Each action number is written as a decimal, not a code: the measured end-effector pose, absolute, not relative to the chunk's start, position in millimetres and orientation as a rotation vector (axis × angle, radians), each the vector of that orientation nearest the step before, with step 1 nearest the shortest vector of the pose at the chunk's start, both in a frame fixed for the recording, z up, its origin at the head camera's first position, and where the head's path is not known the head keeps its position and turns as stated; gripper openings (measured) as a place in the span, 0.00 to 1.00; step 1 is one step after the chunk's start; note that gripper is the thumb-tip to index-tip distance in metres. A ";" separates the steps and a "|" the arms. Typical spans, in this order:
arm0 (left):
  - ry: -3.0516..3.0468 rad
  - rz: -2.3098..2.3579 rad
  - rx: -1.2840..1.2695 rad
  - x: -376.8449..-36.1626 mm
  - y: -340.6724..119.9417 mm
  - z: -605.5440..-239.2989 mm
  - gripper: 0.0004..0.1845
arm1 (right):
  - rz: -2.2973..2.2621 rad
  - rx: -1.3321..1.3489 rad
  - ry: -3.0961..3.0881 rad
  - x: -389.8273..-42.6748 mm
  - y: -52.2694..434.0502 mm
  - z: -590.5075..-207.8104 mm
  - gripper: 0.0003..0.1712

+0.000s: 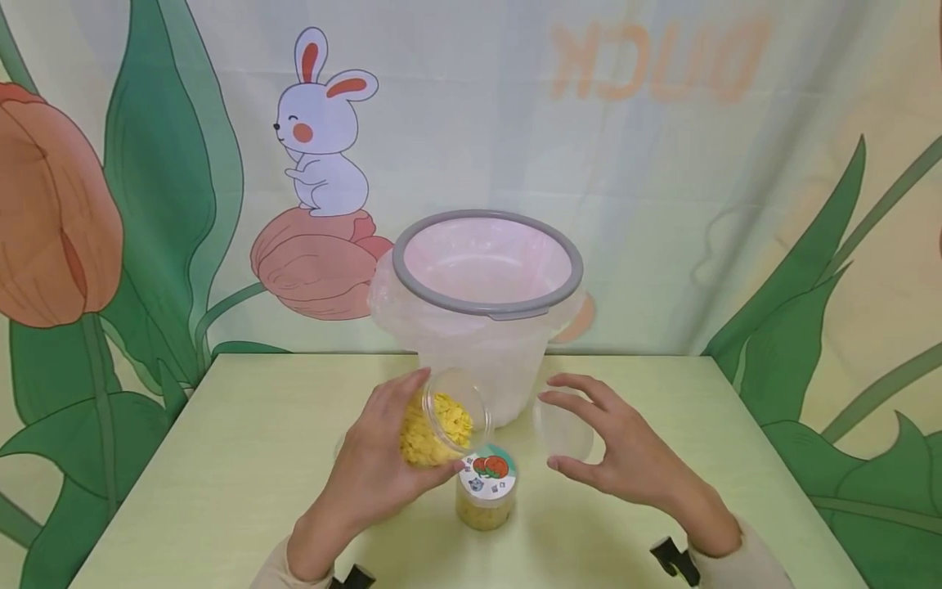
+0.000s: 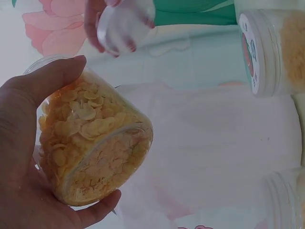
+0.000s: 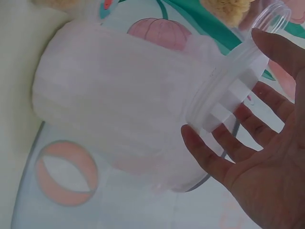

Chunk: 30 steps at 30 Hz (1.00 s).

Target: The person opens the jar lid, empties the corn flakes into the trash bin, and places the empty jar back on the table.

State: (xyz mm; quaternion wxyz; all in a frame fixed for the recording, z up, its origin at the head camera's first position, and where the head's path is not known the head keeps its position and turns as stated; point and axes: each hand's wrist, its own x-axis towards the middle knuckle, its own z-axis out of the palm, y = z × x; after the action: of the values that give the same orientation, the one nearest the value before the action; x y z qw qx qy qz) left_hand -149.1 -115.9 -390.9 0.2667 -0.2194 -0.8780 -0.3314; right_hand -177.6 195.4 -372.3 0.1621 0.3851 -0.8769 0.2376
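My left hand (image 1: 379,446) grips a clear plastic jar (image 2: 90,138) of yellow flakes (image 1: 450,419) round its side. The jar is tilted, its open mouth facing right in the head view. My right hand (image 1: 625,446) holds a translucent round lid (image 3: 228,88) by its edge, thumb on one side and fingertips on the other. Below and between the hands stands a second jar (image 1: 483,511), upright, with a white and green label bearing red fruit on its lid (image 1: 489,483).
Behind the hands stands a waste bin (image 1: 471,360) with a grey rim (image 1: 489,309) and a pale plastic liner hanging over its outside. Another clear jar (image 2: 286,200) shows partly in the left wrist view. A printed curtain (image 1: 471,123) hangs behind the pale table (image 1: 243,458).
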 end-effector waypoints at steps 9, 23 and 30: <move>-2.354 -0.764 -0.581 -157.8 -126.6 -393.1 0.57 | 0.588 1.030 -2.608 -185.3 205.7 -400.8 0.38; -2.353 -0.733 -0.581 -158.5 -133.4 -392.1 0.57 | 0.462 0.946 -2.787 -202.2 220.7 -451.3 0.37; -2.345 -0.717 -0.577 -160.1 -136.2 -392.4 0.58 | 0.477 0.885 -2.949 -208.4 224.9 -474.9 0.36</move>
State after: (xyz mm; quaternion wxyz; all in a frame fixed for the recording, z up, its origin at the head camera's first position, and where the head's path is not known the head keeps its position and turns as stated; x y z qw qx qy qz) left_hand -160.1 -136.2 -392.4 0.3063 -0.2181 -0.8861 -0.2710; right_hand -208.4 224.9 -474.9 0.0131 0.2840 -0.9464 0.1532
